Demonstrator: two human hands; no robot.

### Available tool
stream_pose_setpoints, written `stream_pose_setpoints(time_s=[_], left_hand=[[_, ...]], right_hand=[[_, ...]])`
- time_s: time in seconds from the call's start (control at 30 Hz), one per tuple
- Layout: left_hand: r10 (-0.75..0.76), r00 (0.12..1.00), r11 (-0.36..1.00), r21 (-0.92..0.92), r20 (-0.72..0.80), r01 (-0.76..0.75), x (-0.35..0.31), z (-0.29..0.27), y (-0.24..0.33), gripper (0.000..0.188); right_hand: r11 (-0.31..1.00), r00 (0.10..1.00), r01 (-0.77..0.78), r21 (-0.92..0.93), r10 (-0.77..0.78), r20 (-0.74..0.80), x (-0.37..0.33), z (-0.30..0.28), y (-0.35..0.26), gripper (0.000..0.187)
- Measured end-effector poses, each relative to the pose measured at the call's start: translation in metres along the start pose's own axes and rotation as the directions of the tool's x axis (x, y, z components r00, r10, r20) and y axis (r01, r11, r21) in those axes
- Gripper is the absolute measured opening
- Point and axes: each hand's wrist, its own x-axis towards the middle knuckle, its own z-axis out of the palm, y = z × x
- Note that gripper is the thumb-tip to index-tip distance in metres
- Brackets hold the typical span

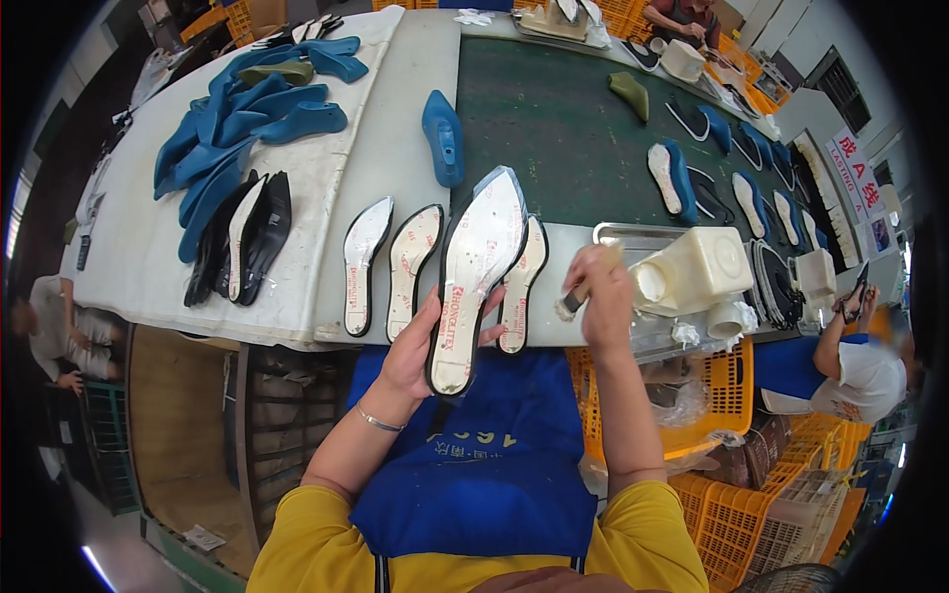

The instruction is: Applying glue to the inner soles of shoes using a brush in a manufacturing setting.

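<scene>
One pale, black-edged insole (pixel 481 262) is up in front of me, raised over the near edge of the bench (pixel 393 124), pointy toe aimed away from me and the red-printed side facing up. The fingers of my left hand (pixel 413 348) are wrapped around it near the heel end, gripping it from both sides. Over in my right hand (pixel 600 282), the fingers are closed on a small brush (pixel 570 303), bristles down, just beside the metal tray (pixel 618 233) and apart from the insole (my hand covers most of the handle, sorry). Three more insoles lie along the near edge: two to the left (pixel 368 267) and one to the right (pixel 534 282), that last one partly hidden behind the one I'm holding. A lone blue shoe last (pixel 443 138) sits just past them, next to the green belt (pixel 554 128). The tray's got a cream container (pixel 707 267) in it plus a white cup (pixel 727 318) tipped on its side. Off to my left, a heap of blue lasts (pixel 297 121) is piled on the white sheet (pixel 287 198).
</scene>
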Motion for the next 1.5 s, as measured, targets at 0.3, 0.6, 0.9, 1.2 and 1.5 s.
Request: stream_pose_setpoints(time_s=[0.3, 0.6, 0.9, 1.2, 1.5], left_hand=[[-0.062, 0.997, 0.997, -0.034, 0.047, 0.064, 0.053, -0.015, -0.017, 0.055], [0.498, 0.854, 0.259, 0.966, -0.152, 0.021, 0.219, -0.104, 0.069, 0.102], [0.649, 0.759, -0.416, 0.857, 0.047, 0.303, 0.337, -0.179, 0.06, 0.092], [0.17, 0.973, -0.892, 0.444, 0.158, 0.084, 0.388, -0.112, -0.066, 0.08], [-0.223, 0.957, -0.605, 0.744, 0.186, -0.285, 0.408, -0.134, -0.047, 0.062]], right_hand=[[0.853, 0.811, -0.483, 0.198, 0.35, 0.468, -0.035, 0.033, 0.02, 0.027], [0.879, 0.911, -0.406, 0.251, 0.365, 0.193, -0.032, -0.034, 0.03, 0.018], [0.847, 0.898, -0.432, 0.31, 0.436, 0.06, -0.049, -0.085, 0.057, 0.019], [0.821, 0.879, -0.447, 0.355, 0.477, 0.002, -0.038, -0.095, 0.071, 0.021], [0.867, 0.884, -0.451, 0.211, 0.466, -0.024, -0.009, -0.095, 0.059, 0.021]])
